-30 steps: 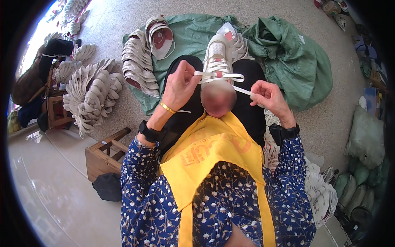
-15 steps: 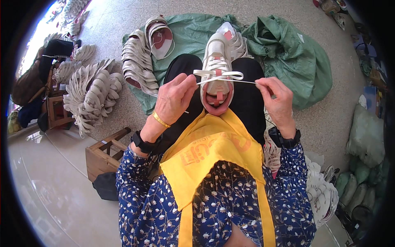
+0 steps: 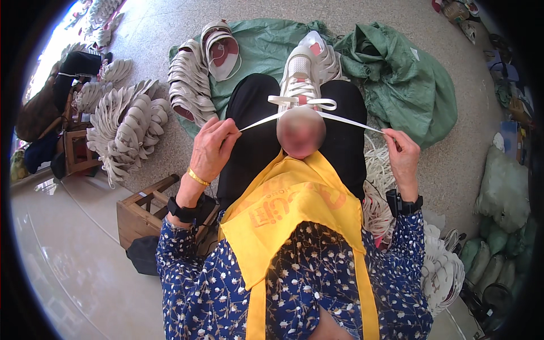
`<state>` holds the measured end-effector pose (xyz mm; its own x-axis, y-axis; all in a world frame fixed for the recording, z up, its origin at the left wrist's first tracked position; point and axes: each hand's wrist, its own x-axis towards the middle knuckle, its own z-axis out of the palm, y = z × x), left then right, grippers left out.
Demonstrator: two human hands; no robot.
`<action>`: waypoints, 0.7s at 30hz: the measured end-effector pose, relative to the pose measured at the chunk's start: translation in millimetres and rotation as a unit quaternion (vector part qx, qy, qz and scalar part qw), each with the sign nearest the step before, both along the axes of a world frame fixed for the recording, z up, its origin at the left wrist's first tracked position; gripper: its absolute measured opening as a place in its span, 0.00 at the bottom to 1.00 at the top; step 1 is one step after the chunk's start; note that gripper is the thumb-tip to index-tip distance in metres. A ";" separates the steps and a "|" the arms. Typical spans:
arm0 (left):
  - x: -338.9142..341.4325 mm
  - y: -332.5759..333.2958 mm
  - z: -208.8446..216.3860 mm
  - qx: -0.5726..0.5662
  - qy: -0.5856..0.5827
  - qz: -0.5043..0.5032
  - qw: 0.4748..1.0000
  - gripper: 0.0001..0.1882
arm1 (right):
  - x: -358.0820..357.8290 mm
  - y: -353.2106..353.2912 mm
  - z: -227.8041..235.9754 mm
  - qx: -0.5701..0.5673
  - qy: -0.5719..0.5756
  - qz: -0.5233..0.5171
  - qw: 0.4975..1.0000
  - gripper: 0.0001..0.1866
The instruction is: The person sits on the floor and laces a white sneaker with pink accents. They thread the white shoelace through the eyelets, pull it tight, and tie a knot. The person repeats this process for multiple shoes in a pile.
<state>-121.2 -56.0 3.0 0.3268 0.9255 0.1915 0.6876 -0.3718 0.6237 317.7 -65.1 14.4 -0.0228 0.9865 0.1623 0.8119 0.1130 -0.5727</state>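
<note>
A white sneaker upper with pink parts lies between my knees, toe pointing away, and a blurred patch covers its heel opening. Across it runs a white shoelace, tied in a bow whose small loops stick out to both sides. My left hand is closed in a pinch on one lace end, left of the shoe. The other end is pinched by my right hand, out to the right. Both lace ends are stretched taut, slanting down from the bow toward my hands.
Stacked shoe uppers rest on a green woven sheet ahead. A bulging green sack sits to the right of them. At left are a heap of uppers and a wooden stool. White laces hang beside my right knee.
My hands have moved farther apart and slightly lower, the left going left and the right going right. More lace shows on each side, and the bow's loops look smaller.
</note>
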 end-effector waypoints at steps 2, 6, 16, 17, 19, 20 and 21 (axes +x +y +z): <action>-5.9 -3.7 -6.8 0.015 -0.003 0.000 1.000 0.06 | 5.0 -0.9 -2.5 -0.016 -0.006 -0.008 1.000 0.06; -23.1 -10.4 -15.2 -0.011 0.016 0.037 0.999 0.05 | 15.3 -1.5 -9.2 -0.032 -0.019 -0.017 0.999 0.07; -67.8 -25.6 -25.2 -0.068 0.041 0.079 0.994 0.05 | 38.5 -3.1 -37.7 -0.067 0.090 -0.066 0.991 0.07; -71.2 -24.7 -26.3 -0.060 0.044 0.068 0.995 0.05 | 40.6 -3.4 -38.1 -0.080 0.076 -0.065 0.992 0.06; -74.2 -23.8 -24.5 -0.041 0.059 0.053 0.996 0.05 | 40.4 -1.9 -33.7 -0.106 0.049 -0.062 0.991 0.05; -76.0 -23.5 -22.1 -0.030 0.071 0.050 0.996 0.06 | 39.8 -0.7 -32.3 -0.122 0.038 -0.054 0.990 0.05; -76.6 -21.2 -19.3 -0.019 0.080 0.043 0.996 0.06 | 39.6 -0.2 -29.7 -0.136 0.026 -0.050 0.989 0.06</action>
<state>-197.8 -77.2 -16.3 0.2692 0.9570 0.1077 0.8081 -0.2853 0.5153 357.3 -65.3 -15.3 0.0788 0.9908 -0.1104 0.7794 -0.1303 -0.6128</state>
